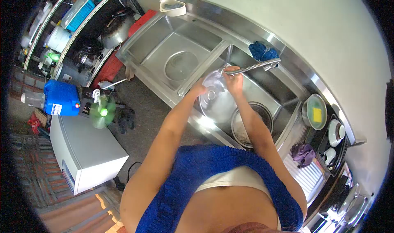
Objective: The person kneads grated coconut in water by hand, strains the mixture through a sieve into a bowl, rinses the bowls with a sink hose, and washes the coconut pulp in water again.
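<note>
A clear round bowl or lid [215, 103] is tilted over the right sink basin; I cannot tell which it is. My left hand [199, 87] grips its left rim. At the upper edge of the clear piece, my right hand [234, 82] has its fingers closed around the end of the flexible metal faucet spout [254, 65]. A round metal pot [269, 117] sits in the same basin under my right forearm, which hides part of it. Whether water is running is hard to make out.
The left basin [152, 42] adjoins on the left. A blue cloth [262, 51] lies behind the faucet. To the right are a bowl with a yellow sponge [316, 115], a purple cloth [303, 155] and a white bowl [335, 133]. A fan [102, 112] and white cabinet [88, 147] stand left.
</note>
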A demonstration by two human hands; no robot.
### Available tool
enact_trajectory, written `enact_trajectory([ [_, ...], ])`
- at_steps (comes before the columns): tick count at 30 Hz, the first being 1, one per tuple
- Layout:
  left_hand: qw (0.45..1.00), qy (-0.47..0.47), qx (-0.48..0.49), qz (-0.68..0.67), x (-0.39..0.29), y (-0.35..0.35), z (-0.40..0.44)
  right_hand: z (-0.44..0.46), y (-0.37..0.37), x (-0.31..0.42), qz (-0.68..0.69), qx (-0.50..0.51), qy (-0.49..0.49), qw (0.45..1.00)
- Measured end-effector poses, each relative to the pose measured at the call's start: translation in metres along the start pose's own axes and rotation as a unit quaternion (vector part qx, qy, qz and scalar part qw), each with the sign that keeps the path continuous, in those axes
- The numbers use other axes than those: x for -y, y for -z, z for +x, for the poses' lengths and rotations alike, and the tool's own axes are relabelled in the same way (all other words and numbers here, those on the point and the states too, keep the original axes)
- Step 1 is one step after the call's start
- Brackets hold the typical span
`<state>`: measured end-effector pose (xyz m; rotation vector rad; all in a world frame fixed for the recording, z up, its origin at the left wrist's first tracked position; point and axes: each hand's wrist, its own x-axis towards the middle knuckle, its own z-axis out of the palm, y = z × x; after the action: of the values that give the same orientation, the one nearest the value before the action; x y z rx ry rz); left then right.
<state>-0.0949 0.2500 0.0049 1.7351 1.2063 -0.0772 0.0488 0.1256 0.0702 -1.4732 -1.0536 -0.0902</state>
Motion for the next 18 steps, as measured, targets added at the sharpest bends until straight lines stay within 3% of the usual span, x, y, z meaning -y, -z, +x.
enact_trajectory([
  [2, 0.999, 0.041, 0.003, -0.016, -0.001, 0.004, 0.002, -0.003, -0.002, 0.010, 0.042, -0.018, -0.052, 0.998],
  [5, 0.997, 0.002, 0.040, 0.073, 0.016, -0.004, 0.039, 0.009, 0.010, 0.026, 0.099, 0.059, -0.106, 0.988],
  [6, 0.991, -0.051, -0.002, 0.124, 0.012, -0.005, 0.039, 0.011, 0.010, 0.022, 0.098, 0.058, -0.107, 0.988],
  [8, 0.978, -0.104, -0.045, 0.172, -0.009, -0.001, 0.019, 0.014, 0.006, 0.003, -0.048, 0.096, -0.018, 0.994],
  [11, 0.976, -0.102, -0.024, 0.193, -0.046, 0.012, -0.025, 0.006, 0.008, -0.002, -0.039, 0.084, -0.076, 0.993],
  [12, 0.968, -0.150, -0.027, 0.202, -0.043, 0.011, -0.024, 0.004, 0.005, -0.007, -0.037, 0.088, -0.075, 0.993],
  [13, 0.957, -0.199, -0.030, 0.210, -0.042, 0.010, -0.024, 0.002, 0.000, -0.012, 0.019, 0.054, -0.048, 0.997],
  [15, 0.963, -0.171, -0.048, 0.205, -0.031, 0.000, -0.009, 0.001, -0.001, -0.007, 0.075, 0.020, -0.022, 0.997],
  [17, 0.967, -0.145, -0.062, 0.201, -0.028, -0.008, -0.004, 0.011, 0.012, 0.033, 0.205, 0.003, -0.138, 0.969],
  [18, 0.960, -0.137, -0.048, 0.237, -0.030, -0.010, -0.004, 0.013, 0.017, 0.037, 0.202, 0.000, -0.138, 0.970],
])
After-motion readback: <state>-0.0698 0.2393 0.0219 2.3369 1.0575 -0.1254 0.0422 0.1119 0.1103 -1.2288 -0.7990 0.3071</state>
